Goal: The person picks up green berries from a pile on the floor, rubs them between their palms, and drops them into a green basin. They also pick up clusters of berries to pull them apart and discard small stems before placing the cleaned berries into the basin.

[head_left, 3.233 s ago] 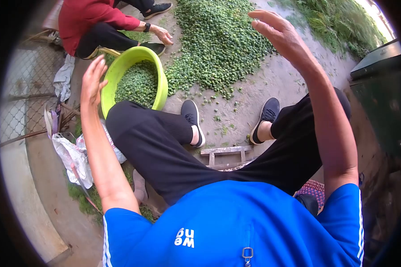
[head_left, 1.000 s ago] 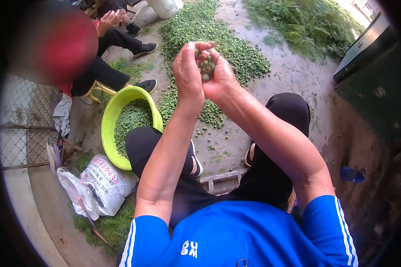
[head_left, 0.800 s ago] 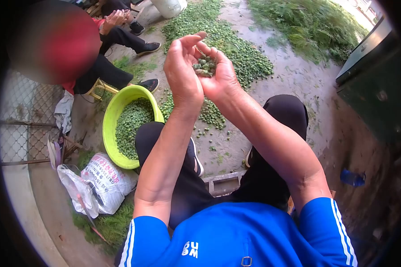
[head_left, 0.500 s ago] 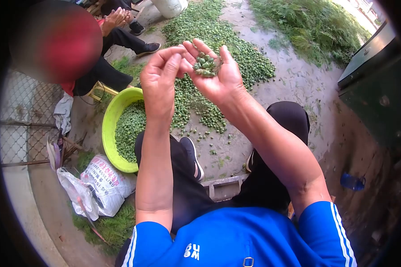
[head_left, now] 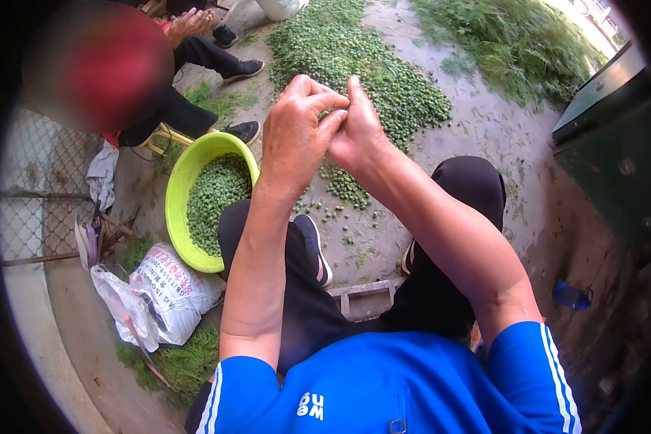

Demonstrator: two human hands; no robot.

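My left hand (head_left: 294, 137) reaches over my right hand (head_left: 359, 132), thumb and fingers pinched together at its palm. Whatever the pinch holds is too hidden to name. My right hand is cupped with its thumb raised; the small green cones seen in it earlier are now covered by the left hand. Beneath and beyond both hands, a spread of green cones (head_left: 405, 94) lies on the ground. Left of my knee stands a yellow-green basin (head_left: 175, 217), partly filled with similar green cones (head_left: 213, 206).
A white printed sack (head_left: 173, 293) lies below the basin. At the upper left sits another person, hands (head_left: 189, 25) together. Green branches (head_left: 510, 47) are heaped at the upper right, near a dark green metal box (head_left: 615, 145). A blue plastic item (head_left: 573, 295) lies right.
My left hand has moved right and turned over the right palm, its fingers closing there. The handful of green cones has gone out of sight behind it.
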